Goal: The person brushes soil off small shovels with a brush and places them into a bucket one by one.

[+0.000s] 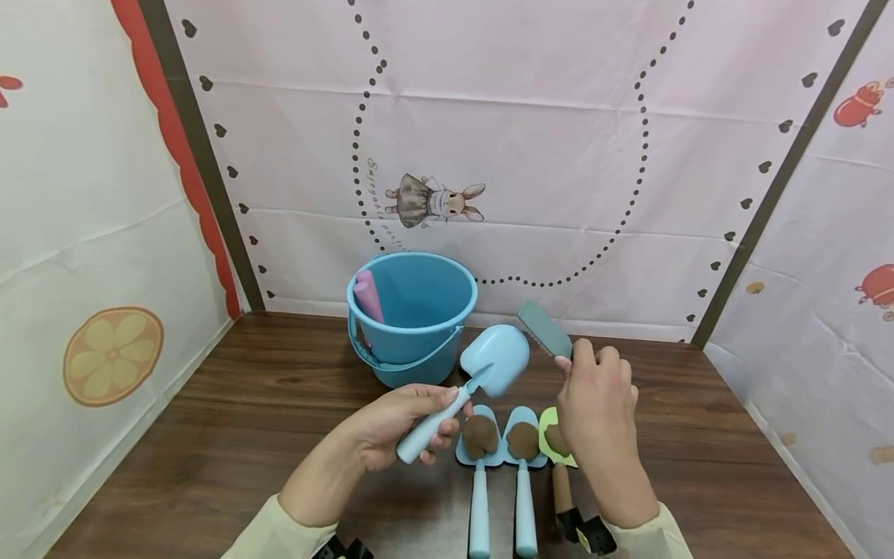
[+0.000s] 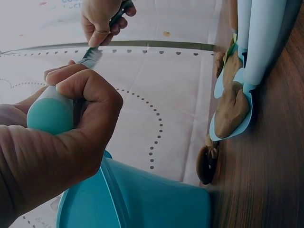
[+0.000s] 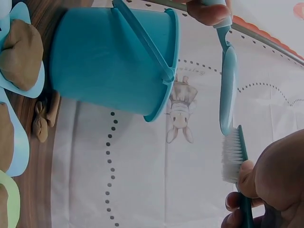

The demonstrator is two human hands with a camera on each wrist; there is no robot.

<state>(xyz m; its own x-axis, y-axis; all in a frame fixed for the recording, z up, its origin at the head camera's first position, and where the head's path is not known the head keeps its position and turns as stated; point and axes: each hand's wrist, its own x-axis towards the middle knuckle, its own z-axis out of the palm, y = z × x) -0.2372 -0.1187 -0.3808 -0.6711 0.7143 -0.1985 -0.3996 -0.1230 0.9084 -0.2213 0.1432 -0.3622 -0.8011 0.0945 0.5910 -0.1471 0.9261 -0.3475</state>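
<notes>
My left hand [image 1: 391, 423] grips the light-blue handle of a toy shovel [image 1: 497, 359], holding it above the table with its blade tilted up and to the right. In my right hand [image 1: 601, 404] is a green brush [image 1: 546, 330] with white bristles, pinched by its handle. The bristles are right at the blade's edge in the right wrist view. Below the hands lie two blue shovels [image 1: 479, 497] and a green shovel [image 1: 548, 423], each with a brown lump [image 1: 522, 440] on its blade.
A blue bucket [image 1: 419, 365] stands behind my left hand, its handle hanging down in front. Pink-purple rods [image 1: 370, 295] stick up inside it. Small brown pieces [image 3: 41, 124] lie near the bucket's base. Printed cloth walls [image 1: 517, 155] enclose the wooden table [image 1: 230, 419].
</notes>
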